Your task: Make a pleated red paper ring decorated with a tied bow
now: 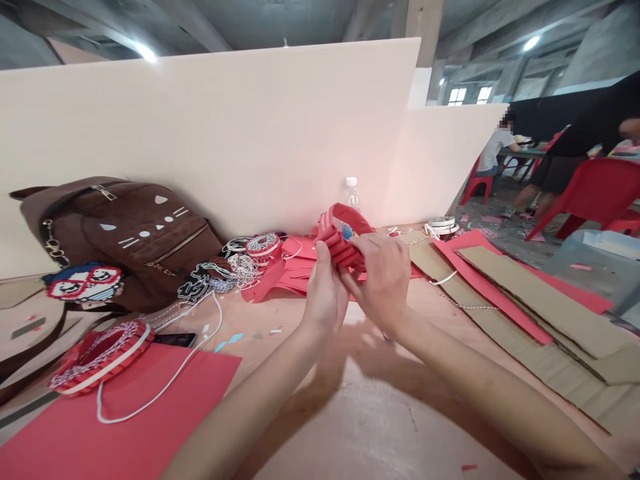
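Note:
Above the middle of the table, both hands hold a pleated red paper ring (pixel 336 238), its loop curving up and away from me. My left hand (pixel 326 293) grips the folds from the left, thumb pointing up. My right hand (pixel 384 277) has its fingers bent over the right side of the folds, slightly blurred. Behind the hands lie red paper pieces (pixel 293 267). A finished-looking red and white ring (pixel 263 245) rests beside bundles of patterned cord (pixel 227 273). Another red ring with white trim (pixel 103 360) sits at the left.
A brown backpack (pixel 145 233) leans against the white partition (pixel 240 140). A red sheet (pixel 190 387) and a phone (pixel 175 340) lie at left. Cardboard strips (pixel 540 300) cover the right side. A clear bottle (pixel 352 193) stands behind the hands. People and red chairs (pixel 595 193) are beyond.

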The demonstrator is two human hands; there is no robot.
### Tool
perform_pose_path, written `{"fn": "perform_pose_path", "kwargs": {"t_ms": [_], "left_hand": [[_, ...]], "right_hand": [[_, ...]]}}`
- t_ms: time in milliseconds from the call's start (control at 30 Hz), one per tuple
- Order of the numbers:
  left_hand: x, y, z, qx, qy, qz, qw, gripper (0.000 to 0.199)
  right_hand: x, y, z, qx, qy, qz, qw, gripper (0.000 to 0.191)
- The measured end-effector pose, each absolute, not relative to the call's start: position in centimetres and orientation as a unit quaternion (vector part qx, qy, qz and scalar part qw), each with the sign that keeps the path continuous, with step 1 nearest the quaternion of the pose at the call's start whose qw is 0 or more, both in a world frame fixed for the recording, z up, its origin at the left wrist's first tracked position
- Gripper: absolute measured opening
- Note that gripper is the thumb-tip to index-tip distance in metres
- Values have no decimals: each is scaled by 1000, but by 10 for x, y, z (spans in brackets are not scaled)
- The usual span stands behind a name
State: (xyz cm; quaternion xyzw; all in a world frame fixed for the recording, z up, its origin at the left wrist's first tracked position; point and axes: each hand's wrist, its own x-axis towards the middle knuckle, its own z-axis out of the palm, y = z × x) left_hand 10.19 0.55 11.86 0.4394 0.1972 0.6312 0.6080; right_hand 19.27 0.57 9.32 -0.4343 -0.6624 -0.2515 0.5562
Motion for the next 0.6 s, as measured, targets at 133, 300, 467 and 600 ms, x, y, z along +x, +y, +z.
{"fn": "perform_pose_path", "kwargs": {"t_ms": [133, 300, 467, 600], "left_hand": [[98, 15, 106, 327, 283, 604, 669, 39], [91, 33, 81, 399, 302, 516, 696, 37], [105, 50, 51, 486, 349, 602, 529, 15], [116, 56, 34, 504, 349, 651, 447, 8]], "right_hand": [[181, 0, 94, -456, -706, -274, 467, 31], [171, 5, 83, -518, -730, -259, 363, 39], [173, 1, 84, -528, -772, -225, 275, 44], [178, -19, 105, -490, -832, -149, 214, 50]]}}
